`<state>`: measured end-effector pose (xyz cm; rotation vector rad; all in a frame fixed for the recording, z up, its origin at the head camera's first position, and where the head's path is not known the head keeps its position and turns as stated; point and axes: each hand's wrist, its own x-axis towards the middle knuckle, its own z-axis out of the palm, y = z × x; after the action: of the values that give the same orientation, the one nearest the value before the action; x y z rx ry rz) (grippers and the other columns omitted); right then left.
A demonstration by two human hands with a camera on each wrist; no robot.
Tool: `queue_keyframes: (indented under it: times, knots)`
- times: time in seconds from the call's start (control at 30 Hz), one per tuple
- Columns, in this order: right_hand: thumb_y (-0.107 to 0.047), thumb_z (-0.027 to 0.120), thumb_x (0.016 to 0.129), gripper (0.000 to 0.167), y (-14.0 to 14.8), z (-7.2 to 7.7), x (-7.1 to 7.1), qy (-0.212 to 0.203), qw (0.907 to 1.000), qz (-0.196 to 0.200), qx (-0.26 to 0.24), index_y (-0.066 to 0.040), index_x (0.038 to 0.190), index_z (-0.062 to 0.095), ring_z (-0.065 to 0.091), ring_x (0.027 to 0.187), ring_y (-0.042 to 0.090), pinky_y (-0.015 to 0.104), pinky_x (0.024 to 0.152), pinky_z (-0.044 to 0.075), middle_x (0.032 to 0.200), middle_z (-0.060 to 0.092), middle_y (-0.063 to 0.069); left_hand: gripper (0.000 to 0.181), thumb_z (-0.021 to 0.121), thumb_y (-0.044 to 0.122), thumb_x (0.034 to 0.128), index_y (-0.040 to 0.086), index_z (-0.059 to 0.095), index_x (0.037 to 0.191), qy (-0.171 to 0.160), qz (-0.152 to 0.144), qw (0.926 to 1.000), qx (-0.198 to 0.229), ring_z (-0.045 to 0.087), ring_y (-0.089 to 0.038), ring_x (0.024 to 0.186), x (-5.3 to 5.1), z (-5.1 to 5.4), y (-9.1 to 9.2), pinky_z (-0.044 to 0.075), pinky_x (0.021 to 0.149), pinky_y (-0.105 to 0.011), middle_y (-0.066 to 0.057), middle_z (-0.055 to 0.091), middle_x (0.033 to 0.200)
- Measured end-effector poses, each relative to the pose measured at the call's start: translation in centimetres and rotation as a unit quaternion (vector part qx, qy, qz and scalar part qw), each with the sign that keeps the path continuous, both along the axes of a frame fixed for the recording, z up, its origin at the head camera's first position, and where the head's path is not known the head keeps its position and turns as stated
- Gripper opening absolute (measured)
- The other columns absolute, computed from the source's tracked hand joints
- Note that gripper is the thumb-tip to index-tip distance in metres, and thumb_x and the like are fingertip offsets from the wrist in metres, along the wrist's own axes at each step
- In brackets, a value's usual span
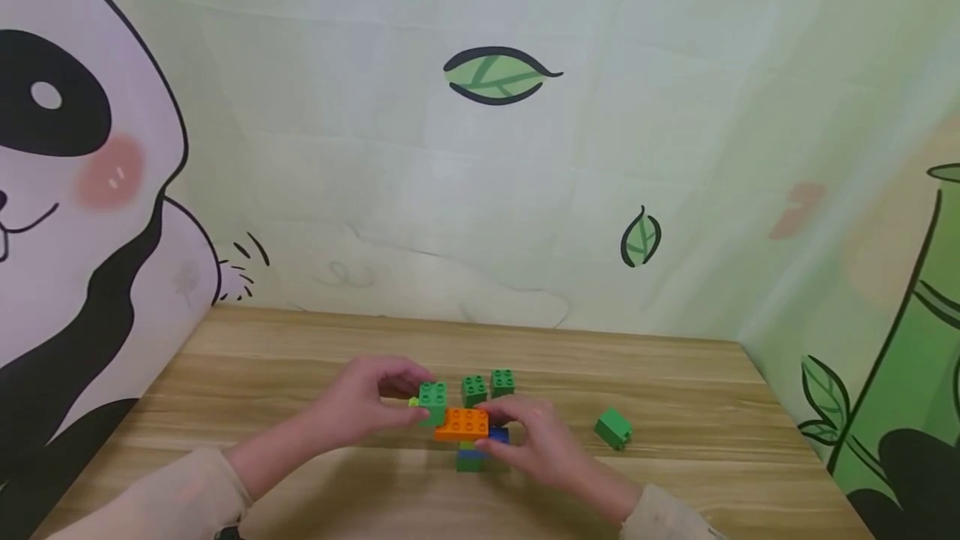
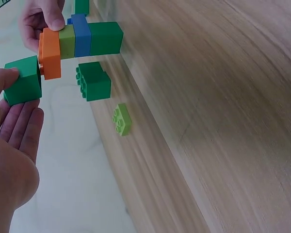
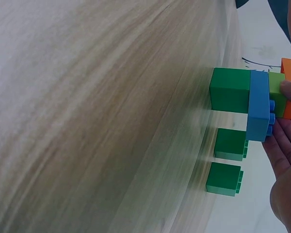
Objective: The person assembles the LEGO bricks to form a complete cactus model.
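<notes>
My left hand (image 1: 375, 400) pinches a green brick (image 1: 432, 404) between thumb and fingers, above the left end of an orange brick (image 1: 463, 424). In the left wrist view the green brick (image 2: 23, 80) is slightly tilted against the studded side of the orange brick (image 2: 50, 54); whether they are joined I cannot tell. My right hand (image 1: 542, 445) grips the stack under it: the orange brick, a lime brick (image 2: 67, 42), a blue brick (image 3: 258, 104) and a green brick (image 3: 230, 90) at the bottom. The right thumb lies on the lime brick.
Behind the stack stand two green bricks, one at left (image 1: 473, 391) and one at right (image 1: 502, 382). Another green brick (image 1: 613, 428) lies on its side to the right. A flat lime brick (image 2: 121, 120) rests on the wooden table (image 1: 300, 357). A printed cloth wall (image 1: 375, 190) rises behind.
</notes>
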<state>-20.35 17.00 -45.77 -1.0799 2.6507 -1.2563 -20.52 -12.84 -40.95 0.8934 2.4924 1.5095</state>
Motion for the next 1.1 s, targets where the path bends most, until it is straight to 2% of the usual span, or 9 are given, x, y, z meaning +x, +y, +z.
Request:
queue_keyframes:
  times: [0.1,0.2,0.33,0.43,0.67,1.1]
  knots:
    - [-0.022,0.082,0.097,0.037,-0.04,-0.01,0.01,0.0,1.0,-0.001,0.0,-0.007,0.129,0.072,0.071,0.105,0.009,0.036,0.097,0.063,0.12,0.077,0.003,0.032,0.088,0.013,0.0904,0.007,0.077,0.12,0.004,0.0,1.0,-0.007,0.074,-0.014,0.099,0.1,0.06,0.12,0.064,0.093,-0.032,-0.004,0.078,0.116]
    - [-0.022,0.082,0.096,0.037,-0.05,-0.1,-0.02,0.0,1.0,-0.001,-0.002,-0.007,0.129,0.073,0.071,0.105,0.009,0.036,0.097,0.063,0.12,0.077,0.003,0.032,0.088,0.014,0.0905,0.008,0.077,0.12,0.006,-0.004,0.9999,-0.012,0.074,-0.013,0.099,0.18,0.09,0.28,0.065,0.094,-0.038,-0.003,0.078,0.116]
    - [-0.022,0.082,0.097,0.037,-0.04,-0.22,-0.1,-0.001,1.0,0.001,-0.005,-0.007,0.129,0.072,0.071,0.105,0.009,0.036,0.097,0.063,0.12,0.077,0.003,0.032,0.088,0.014,0.0905,0.009,0.078,0.12,0.008,-0.008,0.9998,-0.017,0.074,-0.013,0.099,0.23,0.1,0.38,0.065,0.094,-0.038,-0.002,0.078,0.114]
    - [-0.023,0.082,0.097,0.036,-0.03,-0.22,-0.12,-0.005,1.0,0.002,-0.006,-0.008,0.129,0.072,0.071,0.105,0.009,0.036,0.097,0.063,0.12,0.077,0.002,0.031,0.088,0.015,0.0905,0.009,0.078,0.119,0.01,-0.007,0.9997,-0.023,0.073,-0.013,0.099,0.22,0.07,0.38,0.064,0.094,-0.036,-0.002,0.078,0.114]
    - [-0.022,0.082,0.097,0.036,-0.05,-0.07,-0.04,-0.014,0.9998,0.005,-0.01,-0.008,0.129,0.072,0.071,0.105,0.009,0.038,0.098,0.063,0.12,0.077,0.002,0.029,0.088,0.013,0.0901,0.012,0.078,0.118,0.015,0.0,0.9989,-0.044,0.073,-0.011,0.099,0.17,0.08,0.66,0.064,0.095,-0.041,0.001,0.078,0.113]
    - [-0.023,0.082,0.097,0.035,-0.1,-0.1,0.01,-0.011,0.9999,-0.003,-0.004,-0.009,0.128,0.073,0.071,0.104,0.008,0.038,0.098,0.063,0.119,0.077,0.0,0.029,0.088,0.011,0.0883,0.009,0.079,0.116,0.044,0.005,0.9963,-0.073,0.072,-0.01,0.095,0.41,0.52,1.01,0.065,0.091,-0.032,0.0,0.078,0.111]
